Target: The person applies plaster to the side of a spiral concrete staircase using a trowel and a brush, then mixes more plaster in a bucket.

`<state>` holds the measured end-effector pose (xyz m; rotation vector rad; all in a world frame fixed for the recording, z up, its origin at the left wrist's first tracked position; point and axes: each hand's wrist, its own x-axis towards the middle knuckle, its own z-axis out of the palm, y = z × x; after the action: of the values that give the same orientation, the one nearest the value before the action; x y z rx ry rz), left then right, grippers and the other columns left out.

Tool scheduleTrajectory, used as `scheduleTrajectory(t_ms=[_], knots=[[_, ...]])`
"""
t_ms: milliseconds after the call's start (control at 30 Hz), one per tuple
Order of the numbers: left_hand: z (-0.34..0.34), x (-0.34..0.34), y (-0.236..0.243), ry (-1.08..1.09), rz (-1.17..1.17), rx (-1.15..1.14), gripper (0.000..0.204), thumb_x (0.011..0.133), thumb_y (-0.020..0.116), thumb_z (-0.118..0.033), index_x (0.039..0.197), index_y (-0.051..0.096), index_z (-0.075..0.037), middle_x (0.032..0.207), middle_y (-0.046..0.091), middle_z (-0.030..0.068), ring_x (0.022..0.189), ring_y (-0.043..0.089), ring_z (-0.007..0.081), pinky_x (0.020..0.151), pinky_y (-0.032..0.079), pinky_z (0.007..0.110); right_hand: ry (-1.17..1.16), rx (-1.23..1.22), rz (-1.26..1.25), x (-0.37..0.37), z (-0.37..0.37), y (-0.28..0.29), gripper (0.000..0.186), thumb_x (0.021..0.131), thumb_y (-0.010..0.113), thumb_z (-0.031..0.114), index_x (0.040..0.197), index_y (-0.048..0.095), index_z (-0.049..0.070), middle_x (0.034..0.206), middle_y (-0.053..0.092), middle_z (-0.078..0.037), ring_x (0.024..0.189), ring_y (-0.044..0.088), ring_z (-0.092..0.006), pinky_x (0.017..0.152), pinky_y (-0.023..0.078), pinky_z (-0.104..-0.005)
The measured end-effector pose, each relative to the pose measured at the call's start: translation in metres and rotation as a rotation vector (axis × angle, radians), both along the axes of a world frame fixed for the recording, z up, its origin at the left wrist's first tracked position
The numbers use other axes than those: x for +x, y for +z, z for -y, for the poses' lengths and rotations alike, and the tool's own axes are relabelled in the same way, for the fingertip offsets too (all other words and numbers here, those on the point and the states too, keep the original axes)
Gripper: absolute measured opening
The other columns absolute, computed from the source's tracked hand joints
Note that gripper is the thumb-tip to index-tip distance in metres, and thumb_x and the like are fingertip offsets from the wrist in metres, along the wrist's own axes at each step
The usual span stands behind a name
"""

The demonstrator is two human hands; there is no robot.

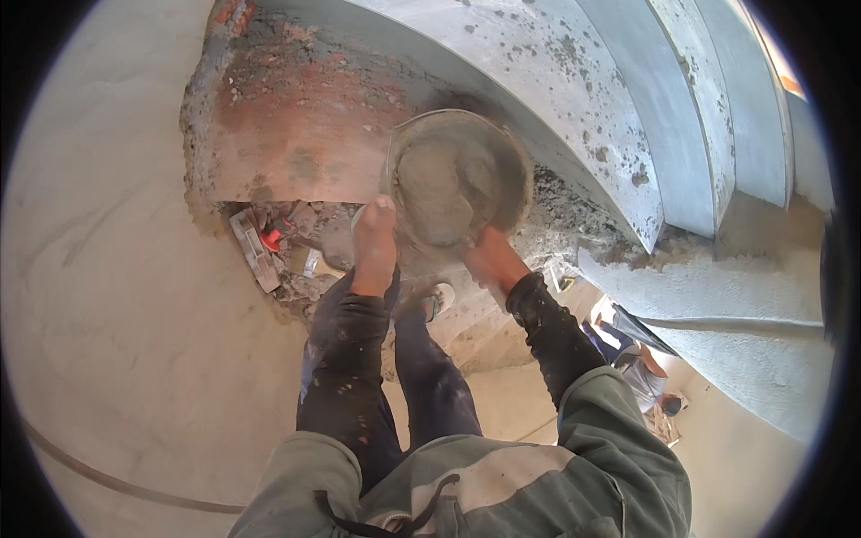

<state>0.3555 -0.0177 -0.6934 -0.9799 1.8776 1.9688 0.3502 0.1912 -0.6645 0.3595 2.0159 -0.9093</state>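
Observation:
A round pan point(517, 170) of wet grey mortar point(439, 188) is held up in front of me, above the rough step. The mortar has a darker hollow toward its right side. My left hand point(375, 238) is closed on the pan's left rim, thumb uppermost and the other fingers out of sight. At the near right rim, my right hand point(493, 260) is closed against the pan, its fingertips hidden. Below and left of the pan, a brush point(316, 263) and a pale block-like tool point(254, 249) lie on rubble, with a red object point(271, 238) beside them.
Grey plastered stairs point(619, 117) curve up at the right, spattered with mortar. Exposed reddish brickwork point(305, 134) lies ahead, beside a smooth wall point(117, 224) on the left. My sandalled foot point(439, 300) stands under the pan. Another person point(641, 377) is far below at the right.

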Motion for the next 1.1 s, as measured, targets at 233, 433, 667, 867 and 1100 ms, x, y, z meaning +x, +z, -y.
scheduleTrajectory(t_ms=[233,433,667,867,1100], knots=[[0.006,0.003,-0.022,0.098,-0.001,0.244,0.067,0.104,0.045,-0.049,0.140,0.047,0.008,0.137,0.052,0.0136,0.123,0.046,0.0188,0.109,0.031,0.033,-0.112,0.072,-0.405,0.048,-0.027,0.002,0.050,0.084,0.064,0.030,0.117,0.063,-0.007,0.086,0.070,-0.023,0.080,0.070,-0.0358,0.074,0.054,-0.0430],[-0.006,0.001,-0.009,0.237,0.037,0.383,0.066,0.104,0.041,-0.049,0.150,0.035,-0.002,0.145,0.045,0.0097,0.132,0.042,0.0225,0.114,0.029,0.036,-0.087,0.192,-0.411,0.061,-0.043,0.078,0.039,0.084,0.063,0.033,0.103,0.066,-0.001,0.089,0.068,-0.026,0.089,0.065,-0.0445,0.080,0.051,-0.0514],[-0.009,0.004,0.011,0.155,0.041,0.275,0.080,0.099,0.044,-0.062,0.153,0.030,-0.004,0.150,0.039,0.0070,0.134,0.039,0.0232,0.112,0.030,0.036,-0.214,-0.293,-0.356,0.097,-0.100,0.178,0.023,0.085,0.072,0.022,0.091,0.066,0.001,0.072,0.064,-0.012,0.068,0.067,-0.0221,0.063,0.052,-0.0371],[0.010,0.013,-0.012,0.169,-0.027,0.192,0.071,0.101,0.047,-0.053,0.147,0.037,0.000,0.144,0.043,0.0078,0.127,0.043,0.0217,0.109,0.031,0.033,-0.704,-0.440,-0.036,0.100,-0.234,0.197,0.022,0.092,0.066,0.021,0.094,0.063,0.000,0.067,0.060,-0.006,0.046,0.055,-0.0126,0.042,0.048,-0.0244],[0.045,0.036,-0.016,-0.174,-0.187,-0.006,0.049,0.104,0.046,-0.035,0.134,0.049,0.003,0.128,0.052,0.0080,0.117,0.047,0.0189,0.105,0.034,0.033,-0.838,0.030,-0.323,0.103,-0.287,0.247,0.024,0.094,0.060,0.026,0.086,0.059,0.004,0.068,0.056,-0.003,0.050,0.055,-0.0120,0.043,0.046,-0.0271]])
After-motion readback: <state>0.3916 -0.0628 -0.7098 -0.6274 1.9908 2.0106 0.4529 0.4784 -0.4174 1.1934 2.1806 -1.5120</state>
